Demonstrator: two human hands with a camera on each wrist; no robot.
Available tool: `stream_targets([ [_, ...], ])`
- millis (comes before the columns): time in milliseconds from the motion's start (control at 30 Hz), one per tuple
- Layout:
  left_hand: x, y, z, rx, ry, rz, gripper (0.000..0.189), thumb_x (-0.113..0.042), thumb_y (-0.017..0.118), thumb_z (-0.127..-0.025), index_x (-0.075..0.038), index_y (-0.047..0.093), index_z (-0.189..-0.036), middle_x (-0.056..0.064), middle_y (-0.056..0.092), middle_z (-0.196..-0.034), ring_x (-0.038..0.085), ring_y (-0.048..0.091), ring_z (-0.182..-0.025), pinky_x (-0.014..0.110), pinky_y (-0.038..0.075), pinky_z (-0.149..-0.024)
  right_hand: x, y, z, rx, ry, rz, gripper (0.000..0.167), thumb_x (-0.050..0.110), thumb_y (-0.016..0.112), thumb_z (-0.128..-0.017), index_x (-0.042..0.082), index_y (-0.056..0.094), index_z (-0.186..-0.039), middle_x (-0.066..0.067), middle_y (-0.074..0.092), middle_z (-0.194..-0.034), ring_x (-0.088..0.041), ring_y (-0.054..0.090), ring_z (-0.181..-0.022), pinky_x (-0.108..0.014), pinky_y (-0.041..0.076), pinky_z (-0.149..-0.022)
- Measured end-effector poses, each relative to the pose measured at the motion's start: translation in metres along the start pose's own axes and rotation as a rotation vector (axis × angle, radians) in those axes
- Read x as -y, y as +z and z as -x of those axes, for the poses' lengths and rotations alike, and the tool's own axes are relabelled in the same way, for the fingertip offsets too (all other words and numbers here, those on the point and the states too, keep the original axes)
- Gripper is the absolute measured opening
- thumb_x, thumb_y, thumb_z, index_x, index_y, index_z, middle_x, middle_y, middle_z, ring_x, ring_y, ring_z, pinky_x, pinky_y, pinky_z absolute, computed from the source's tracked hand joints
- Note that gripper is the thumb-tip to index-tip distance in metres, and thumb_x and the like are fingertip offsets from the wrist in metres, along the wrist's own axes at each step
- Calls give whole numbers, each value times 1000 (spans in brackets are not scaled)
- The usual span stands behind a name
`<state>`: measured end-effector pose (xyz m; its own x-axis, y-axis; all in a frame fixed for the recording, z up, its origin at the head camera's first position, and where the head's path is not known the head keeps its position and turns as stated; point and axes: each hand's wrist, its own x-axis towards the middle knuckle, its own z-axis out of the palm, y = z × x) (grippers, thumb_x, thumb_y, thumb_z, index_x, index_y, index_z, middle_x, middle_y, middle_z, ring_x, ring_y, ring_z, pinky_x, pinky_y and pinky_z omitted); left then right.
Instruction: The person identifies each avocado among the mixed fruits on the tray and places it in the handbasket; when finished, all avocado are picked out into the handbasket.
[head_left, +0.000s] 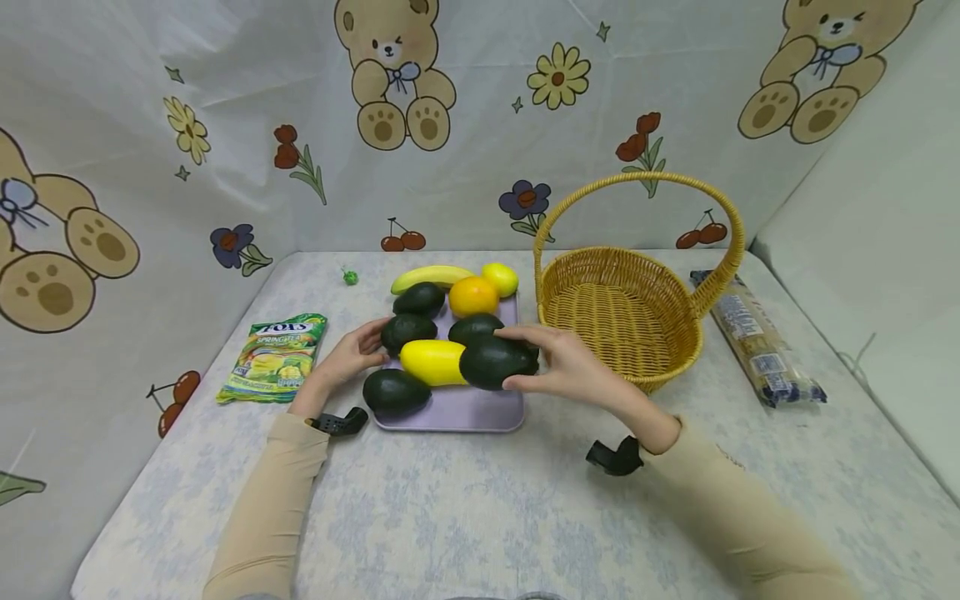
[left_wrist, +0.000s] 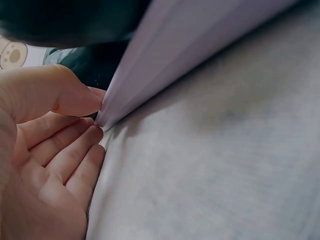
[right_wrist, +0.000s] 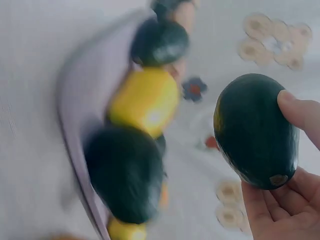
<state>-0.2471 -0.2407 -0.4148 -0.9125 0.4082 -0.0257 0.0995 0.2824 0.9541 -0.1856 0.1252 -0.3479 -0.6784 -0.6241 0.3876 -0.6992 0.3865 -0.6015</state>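
My right hand [head_left: 562, 362] holds a dark green avocado [right_wrist: 257, 132] between thumb and fingers, raised over the right part of the lilac tray [head_left: 480, 412]. At the tray's left side, my left hand [left_wrist: 55, 145] pinches the rim, thumb on top and fingertips against the outer edge. More avocados lie on the tray: one at the front left [head_left: 397, 392], one near the left fingers [head_left: 408, 333], others behind. A yellow oblong fruit [head_left: 431, 362] lies among them, partly hidden by the held avocado. An orange [head_left: 474, 297], a lemon [head_left: 500, 280] and a banana [head_left: 431, 277] are at the back.
A yellow wicker basket [head_left: 622, 312] with a tall handle stands right of the tray. Beyond it lies a long clear packet [head_left: 765, 342]. To the left are a green candy bag [head_left: 276, 358] and a small green item [head_left: 350, 277]. A patterned cloth hangs behind the table.
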Motion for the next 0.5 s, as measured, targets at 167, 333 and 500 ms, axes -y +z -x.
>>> stream_targets([
  [167, 0, -2, 0, -2, -1, 0, 70, 8, 60, -85, 5, 25, -146, 24, 24, -150, 39, 23, -137, 48, 21, -112, -9, -37, 6, -57, 63, -47, 57, 19, 79, -78, 9, 57, -130, -5, 58, -127, -20, 55, -112, -37, 47, -94],
  [333, 1, -1, 0, 0, -8, 5, 70, 7, 60, -85, 5, 25, -146, 23, 24, -150, 38, 24, -137, 47, 21, -112, -26, -61, 16, -70, 172, -70, 57, 14, 78, -78, 9, 56, -131, -5, 57, -126, -18, 55, -109, -27, 46, -94],
  [500, 2, -1, -1, 2, -13, -3, 70, 6, 60, -85, 4, 25, -146, 23, 24, -151, 37, 24, -137, 46, 23, -112, -45, -75, 27, -76, 280, -70, 60, 12, 78, -78, 12, 55, -133, -7, 56, -127, -20, 56, -110, -34, 48, -92],
])
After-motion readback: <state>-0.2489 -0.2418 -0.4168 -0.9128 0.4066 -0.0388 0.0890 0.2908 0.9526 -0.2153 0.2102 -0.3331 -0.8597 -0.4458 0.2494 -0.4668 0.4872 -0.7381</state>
